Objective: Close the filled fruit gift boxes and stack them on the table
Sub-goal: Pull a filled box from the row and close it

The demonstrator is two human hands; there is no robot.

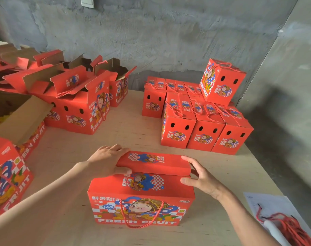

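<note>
Gift box, red with a cartoon print and the words FRESH FRUIT, standing at the near centre of the bench, its long printed side facing us. A red cord handle hangs down that side. The near top panel lies flat; the far flap is folded almost level above it, its near edge raised a little.

We see the left hand at the flap's left end: its fingers lie close together over the top and the thumb presses the near edge, so the end is pinched. The right hand is at the flap's right end: its fingers curl round that end, slightly spread, while the thumb rests on the near top panel.

At far right we note the closed boxes standing in touching rows, with a tilted box resting on the back row. At left stand the open boxes, flaps up. At the bench's near right corner a paper sheet lies under a bundle of red cords.
</note>
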